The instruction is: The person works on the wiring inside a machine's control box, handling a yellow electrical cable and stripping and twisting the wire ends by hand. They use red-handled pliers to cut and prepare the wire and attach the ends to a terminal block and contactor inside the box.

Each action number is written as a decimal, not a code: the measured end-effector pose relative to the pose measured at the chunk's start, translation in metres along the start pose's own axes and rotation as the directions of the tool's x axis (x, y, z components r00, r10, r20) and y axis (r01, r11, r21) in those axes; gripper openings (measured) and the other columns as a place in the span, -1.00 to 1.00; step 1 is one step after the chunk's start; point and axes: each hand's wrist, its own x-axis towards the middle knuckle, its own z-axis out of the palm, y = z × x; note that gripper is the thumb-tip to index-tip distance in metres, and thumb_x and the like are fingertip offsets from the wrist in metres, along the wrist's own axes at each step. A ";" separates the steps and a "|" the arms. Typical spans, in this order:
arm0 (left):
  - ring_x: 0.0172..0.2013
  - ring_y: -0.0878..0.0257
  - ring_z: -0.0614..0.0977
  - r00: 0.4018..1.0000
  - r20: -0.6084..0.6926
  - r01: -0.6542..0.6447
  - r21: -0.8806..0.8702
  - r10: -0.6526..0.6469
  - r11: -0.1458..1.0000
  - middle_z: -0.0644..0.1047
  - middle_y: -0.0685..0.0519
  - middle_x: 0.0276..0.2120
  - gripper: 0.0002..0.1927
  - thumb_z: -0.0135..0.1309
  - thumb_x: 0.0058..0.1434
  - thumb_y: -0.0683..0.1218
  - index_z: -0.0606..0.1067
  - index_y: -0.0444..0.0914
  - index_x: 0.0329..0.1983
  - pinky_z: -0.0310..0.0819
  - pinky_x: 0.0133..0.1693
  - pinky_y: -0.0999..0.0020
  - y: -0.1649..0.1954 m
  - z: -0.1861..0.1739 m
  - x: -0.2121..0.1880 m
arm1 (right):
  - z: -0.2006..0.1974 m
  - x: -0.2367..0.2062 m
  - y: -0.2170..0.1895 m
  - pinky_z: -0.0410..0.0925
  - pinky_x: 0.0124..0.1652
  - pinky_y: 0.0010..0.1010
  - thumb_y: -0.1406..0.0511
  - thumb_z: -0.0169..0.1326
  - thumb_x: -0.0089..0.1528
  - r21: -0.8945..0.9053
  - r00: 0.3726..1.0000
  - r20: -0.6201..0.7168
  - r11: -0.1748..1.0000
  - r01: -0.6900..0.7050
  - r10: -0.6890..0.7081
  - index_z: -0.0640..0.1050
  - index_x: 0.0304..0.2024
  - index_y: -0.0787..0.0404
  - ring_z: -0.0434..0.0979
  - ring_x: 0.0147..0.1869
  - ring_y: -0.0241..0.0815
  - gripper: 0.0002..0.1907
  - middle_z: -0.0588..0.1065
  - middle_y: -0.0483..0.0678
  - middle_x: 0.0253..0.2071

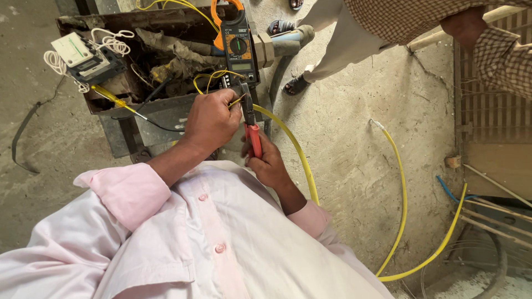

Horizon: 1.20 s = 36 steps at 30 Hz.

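Note:
My left hand point(211, 119) pinches the bare end of a yellow wire point(288, 138) just below an open rusty metal box point(149, 61). My right hand point(269, 160) grips the red handles of pliers point(250, 124), whose dark jaws meet the wire end beside my left fingers. The yellow wire runs from there down past my right wrist. A dark and orange clamp meter point(238, 44) rests on the box edge just above both hands. My pink shirt sleeves fill the lower part of the view.
A grey and white electric meter point(86, 58) with white cord lies in the box, and a yellow-handled screwdriver point(113, 98) on its edge. Another yellow cable point(402, 205) loops over the concrete floor at right. A person in a checked shirt and sandals point(296, 84) stands behind.

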 end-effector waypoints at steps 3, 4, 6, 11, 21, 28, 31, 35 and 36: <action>-0.38 -0.22 0.61 1.000 0.028 0.007 -0.049 -0.006 0.999 0.57 -0.24 -0.42 -0.84 0.12 0.22 -0.12 0.54 -0.34 -0.32 0.44 -0.35 0.02 0.000 0.001 -0.001 | -0.003 -0.002 0.000 0.32 -0.25 -0.52 0.57 -0.10 0.10 -0.074 0.999 -0.013 0.996 0.050 -0.051 0.45 0.12 0.37 0.36 -0.32 -0.35 -0.50 0.38 -0.02 -0.30; -0.37 -0.22 0.61 0.999 0.034 -0.006 -0.055 0.008 0.998 0.56 -0.24 -0.43 -0.84 0.12 0.22 -0.12 0.55 -0.34 -0.32 0.44 -0.35 0.02 0.001 0.001 -0.001 | -0.005 -0.003 -0.001 0.31 -0.26 -0.52 0.57 -0.09 0.10 -0.049 0.999 -0.002 0.998 0.036 -0.036 0.45 0.06 0.38 0.36 -0.32 -0.35 -0.56 0.38 -0.02 -0.32; -0.37 -0.22 0.61 0.998 0.045 -0.030 -0.066 0.033 0.997 0.56 -0.24 -0.43 -0.84 0.12 0.24 -0.12 0.55 -0.34 -0.32 0.43 -0.36 0.03 0.001 0.001 0.000 | -0.011 -0.005 -0.005 0.31 -0.34 -0.51 0.56 -0.10 0.08 0.142 0.998 0.060 0.989 -0.038 0.029 0.45 -0.06 0.38 0.39 -0.37 -0.33 -0.65 0.42 -0.03 -0.30; -0.45 -0.18 0.60 0.985 0.170 0.040 -0.059 -0.030 0.997 0.53 -0.24 -0.53 -0.83 0.12 0.23 -0.09 0.58 -0.32 -0.31 0.43 -0.39 0.04 0.000 0.001 0.003 | -0.028 -0.013 -0.008 0.43 -0.41 -0.34 0.55 -0.12 0.01 0.682 0.943 0.328 0.677 -0.277 0.056 0.47 -0.26 0.31 0.58 -0.27 -0.14 -0.73 0.52 0.03 -0.16; -0.61 0.12 0.57 0.963 0.259 0.097 -0.069 -0.076 0.993 0.52 -0.16 -0.62 -0.78 0.09 0.23 -0.07 0.61 -0.32 -0.23 0.41 -0.47 0.18 0.002 -0.021 -0.010 | -0.094 -0.004 -0.001 0.54 -0.05 -0.26 0.64 -0.17 0.07 -0.062 0.958 -0.279 0.994 -0.094 0.073 0.46 0.07 0.38 0.60 0.08 -0.18 -0.49 0.49 -0.01 0.16; -0.58 0.32 0.58 0.976 0.190 0.161 -0.292 -0.108 0.943 0.55 0.00 -0.61 -0.80 -0.07 0.42 -0.11 0.51 -0.32 -0.06 0.44 -0.46 0.32 -0.002 -0.017 -0.006 | -0.074 -0.012 0.003 0.37 0.17 -0.24 0.61 -0.12 0.00 -0.044 0.998 0.069 0.999 -0.004 0.007 0.38 0.38 0.32 0.32 0.37 -0.12 -0.17 0.32 -0.02 0.37; -0.57 0.36 0.60 0.981 0.160 0.158 -0.323 -0.111 0.933 0.55 0.05 -0.59 -0.82 -0.05 0.42 -0.13 0.46 -0.37 -0.17 0.44 -0.47 0.34 -0.006 -0.019 -0.007 | -0.055 -0.012 -0.009 0.37 0.23 -0.27 0.59 -0.14 -0.02 -0.068 0.992 0.126 0.998 0.009 0.000 0.40 0.33 0.33 0.33 0.48 -0.16 -0.21 0.28 -0.05 0.46; -0.62 0.35 0.58 0.969 0.183 0.221 -0.327 -0.167 0.919 0.54 0.06 -0.64 -0.81 0.01 0.36 -0.13 0.53 -0.35 -0.28 0.40 -0.53 0.33 -0.009 -0.021 -0.007 | -0.040 -0.009 -0.027 0.34 0.11 -0.43 0.58 -0.12 -0.05 -0.109 0.982 0.185 0.992 0.068 -0.046 0.38 0.34 0.31 0.36 0.33 -0.24 -0.17 0.34 -0.05 0.37; -0.64 0.34 0.56 0.963 0.183 0.247 -0.309 -0.197 0.918 0.54 0.06 -0.66 -0.81 0.02 0.34 -0.13 0.56 -0.35 -0.30 0.38 -0.55 0.32 -0.009 -0.021 -0.008 | -0.038 -0.007 -0.031 0.32 0.04 -0.46 0.57 -0.11 -0.05 -0.140 0.982 0.189 0.989 0.041 -0.014 0.40 0.36 0.30 0.36 0.19 -0.25 -0.16 0.36 -0.05 0.20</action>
